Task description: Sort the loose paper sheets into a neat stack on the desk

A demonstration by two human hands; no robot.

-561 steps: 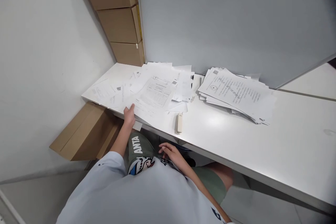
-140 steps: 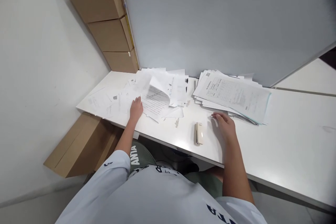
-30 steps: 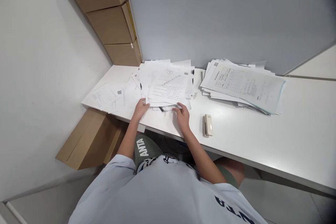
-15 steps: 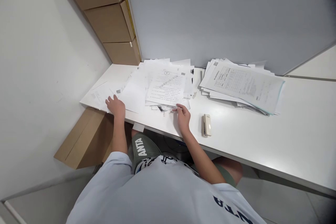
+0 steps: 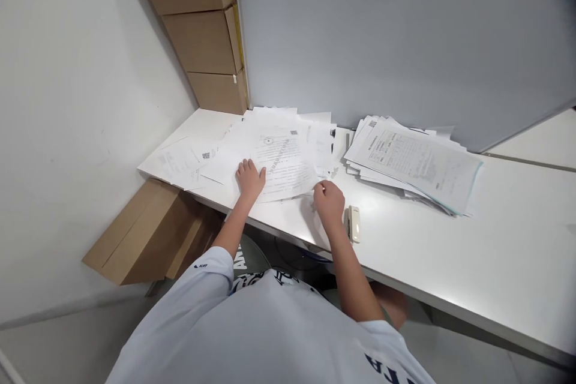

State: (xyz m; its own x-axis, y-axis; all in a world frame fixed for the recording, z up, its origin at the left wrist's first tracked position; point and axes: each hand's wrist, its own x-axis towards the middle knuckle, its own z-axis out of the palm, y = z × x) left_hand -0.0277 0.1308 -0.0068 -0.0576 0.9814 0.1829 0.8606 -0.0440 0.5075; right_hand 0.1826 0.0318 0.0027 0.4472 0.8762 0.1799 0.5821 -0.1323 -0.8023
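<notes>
A loose spread of printed sheets [image 5: 274,150] covers the left part of the white desk [image 5: 450,240]. My left hand [image 5: 250,178] lies flat on the top printed sheet [image 5: 288,162], fingers spread. My right hand [image 5: 329,201] sits curled at the sheet's lower right corner, fingers closed at the paper's edge; what they pinch is hidden. A cream stapler [image 5: 354,223] lies on the desk just right of my right hand, touching or nearly touching it.
A second stack of printed papers [image 5: 414,162] lies at the desk's right back. A grey partition board [image 5: 382,36] stands behind the desk. Cardboard boxes [image 5: 202,30] are stacked in the back left corner; another flat box [image 5: 144,234] leans under the desk's left end.
My left hand came back from the desk's left edge onto the middle sheet. My right hand shifted slightly right, close to the stapler. The top sheet now lies turned at an angle.
</notes>
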